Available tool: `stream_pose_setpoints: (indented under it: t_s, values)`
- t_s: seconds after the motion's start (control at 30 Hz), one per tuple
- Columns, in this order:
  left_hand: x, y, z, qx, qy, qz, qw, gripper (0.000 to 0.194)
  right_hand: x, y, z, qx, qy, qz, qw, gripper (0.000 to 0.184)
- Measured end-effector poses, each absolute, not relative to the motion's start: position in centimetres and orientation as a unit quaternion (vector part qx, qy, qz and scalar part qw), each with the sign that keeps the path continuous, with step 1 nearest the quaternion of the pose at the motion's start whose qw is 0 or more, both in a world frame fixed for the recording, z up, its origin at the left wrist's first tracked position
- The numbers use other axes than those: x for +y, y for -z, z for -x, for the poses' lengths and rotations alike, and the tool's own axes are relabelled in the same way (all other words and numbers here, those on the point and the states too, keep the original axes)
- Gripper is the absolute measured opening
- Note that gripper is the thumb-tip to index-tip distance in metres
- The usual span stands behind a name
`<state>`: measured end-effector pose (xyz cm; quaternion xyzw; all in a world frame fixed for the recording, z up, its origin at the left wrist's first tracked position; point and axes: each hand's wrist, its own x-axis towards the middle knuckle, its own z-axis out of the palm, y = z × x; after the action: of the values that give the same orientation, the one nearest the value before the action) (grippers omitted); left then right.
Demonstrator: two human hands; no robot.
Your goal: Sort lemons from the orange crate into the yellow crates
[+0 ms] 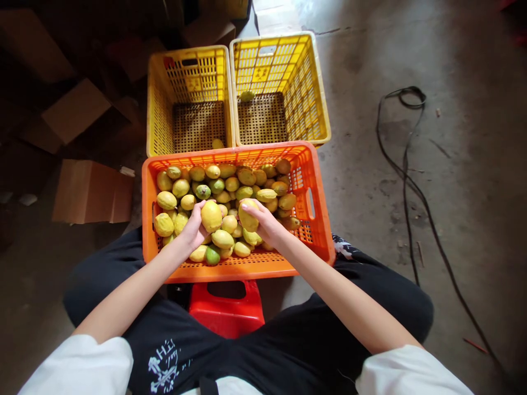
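Over the orange crate (247, 271), my left hand (195, 224) is closed round a yellow lemon (211, 215). A short way to the right, my right hand (267, 220) grips a second yellow lemon (248, 215) from its far side, with the thumb on top. Beneath both hands the crate is filled with many more lemons, mostly yellow, such as a pale one (223, 239). A green lemon (212, 254) lies by the near wall. My fingers under the held fruit are partly hidden.
Behind the orange crate stand a left yellow crate (154, 109) and a right yellow crate (321, 109), each with one fruit visible inside. A red plastic stool (226, 315) is in front of me. Cardboard boxes (93, 192) lie left; a black cable (428, 203) crosses the floor right.
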<state>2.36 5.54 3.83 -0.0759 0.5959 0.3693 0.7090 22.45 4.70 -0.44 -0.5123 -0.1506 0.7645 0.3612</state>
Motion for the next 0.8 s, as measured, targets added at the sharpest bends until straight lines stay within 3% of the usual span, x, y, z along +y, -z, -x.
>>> stream_pose_setpoints:
  t_s: [0.33, 0.57, 0.73, 0.8]
  values:
    - [5.6, -3.7, -2.3, 0.596, -0.372, 0.101, 0.705, 0.034, 4.4, 1.1, -22.3, -0.170, -0.741, 0.540, 0.362, 0.055]
    - [5.6, -4.3, -2.3, 0.590, -0.375, 0.104, 0.708, 0.035, 4.7, 1.6, -22.2, -0.151, -0.767, 0.499, 0.374, 0.057]
    - [5.3, -3.7, -2.1, 0.578, -0.379, 0.066, 0.719, 0.015, 4.7, 1.4, -22.0, -0.124, -0.769, 0.501, 0.377, 0.058]
    - [5.0, -3.1, -1.8, 0.578, -0.384, 0.035, 0.719, 0.020, 4.6, 1.2, -22.0, -0.130, -0.771, 0.496, 0.377, 0.058]
